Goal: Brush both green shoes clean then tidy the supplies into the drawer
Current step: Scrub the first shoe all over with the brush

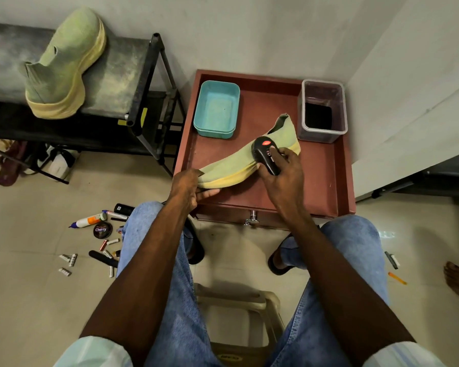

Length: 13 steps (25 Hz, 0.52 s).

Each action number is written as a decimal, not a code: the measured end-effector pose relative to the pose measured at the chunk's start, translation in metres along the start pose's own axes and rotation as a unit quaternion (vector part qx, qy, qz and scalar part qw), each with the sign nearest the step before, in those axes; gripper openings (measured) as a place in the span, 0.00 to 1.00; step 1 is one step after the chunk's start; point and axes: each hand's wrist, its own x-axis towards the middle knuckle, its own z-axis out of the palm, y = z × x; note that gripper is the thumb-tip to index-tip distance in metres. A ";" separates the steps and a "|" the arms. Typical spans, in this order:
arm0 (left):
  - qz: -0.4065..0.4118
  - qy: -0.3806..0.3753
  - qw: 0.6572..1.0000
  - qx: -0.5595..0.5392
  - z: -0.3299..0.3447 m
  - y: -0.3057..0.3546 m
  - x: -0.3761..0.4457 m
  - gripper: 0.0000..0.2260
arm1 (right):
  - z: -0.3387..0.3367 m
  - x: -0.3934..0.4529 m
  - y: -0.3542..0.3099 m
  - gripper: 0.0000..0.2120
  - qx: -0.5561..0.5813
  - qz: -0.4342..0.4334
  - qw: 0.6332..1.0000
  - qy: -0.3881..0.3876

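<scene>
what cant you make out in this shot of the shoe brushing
All from the head view:
- Bristles of the black brush: hidden under its body and the right hand.
- Toe of the green shoe on the table: covered by the left hand.
- Contents of the clear container: only a dark patch shows.
- Labels on the small items on the floor: too small, apart from "Cherry".
- Drawer front: cut off below the handle.

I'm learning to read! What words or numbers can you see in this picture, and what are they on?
"Cherry": on the lid of the round black tin on the floor.
Black brush in the right hand: red oval sticker and small white marks, too blurred to read.
Black bottle on the floor: small white label, too small to read.
Glue bottle: orange label, unreadable.
Stool at the bottom edge: dark raised lettering, too blurred to read.
</scene>
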 end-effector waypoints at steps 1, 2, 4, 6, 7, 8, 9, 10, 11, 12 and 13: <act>0.003 -0.001 1.000 0.004 0.001 -0.001 0.000 0.08 | 0.000 0.001 -0.002 0.23 0.009 0.016 1.000 0.014; 0.004 0.002 1.000 0.006 0.002 -0.001 -0.001 0.08 | 0.005 -0.007 -0.014 0.23 0.016 -0.003 1.000 0.001; 0.006 0.011 1.000 0.003 0.003 0.000 -0.002 0.09 | 0.020 -0.043 -0.041 0.22 0.013 -0.105 0.991 -0.087; 0.008 0.006 1.000 0.002 0.003 0.002 -0.003 0.08 | 0.017 -0.039 -0.037 0.23 0.011 -0.130 0.984 -0.118; 0.007 0.000 1.000 -0.001 0.003 0.001 -0.004 0.08 | 0.011 -0.023 -0.027 0.23 0.010 -0.077 0.993 -0.086; 0.009 -0.003 1.000 0.003 0.003 0.001 -0.005 0.07 | 0.003 -0.007 -0.014 0.23 0.001 -0.010 0.999 -0.030; 0.014 -0.006 1.000 0.006 0.004 0.000 -0.006 0.07 | -0.002 0.002 -0.007 0.22 -0.008 0.027 1.000 0.009; 0.023 -0.006 1.000 0.011 0.005 0.000 -0.007 0.08 | -0.003 0.001 -0.008 0.22 -0.013 0.024 0.999 0.018; 0.031 -0.005 0.999 0.009 0.006 0.000 -0.008 0.09 | 0.002 -0.007 -0.018 0.22 -0.015 -0.007 1.000 -0.005; 0.042 -0.004 0.999 0.012 0.007 0.000 -0.009 0.10 | 0.010 -0.023 -0.030 0.22 -0.010 -0.047 0.997 -0.052; 0.056 -0.007 0.998 0.019 0.007 0.000 -0.008 0.11 | 0.015 -0.038 -0.037 0.22 -0.009 -0.077 0.993 -0.094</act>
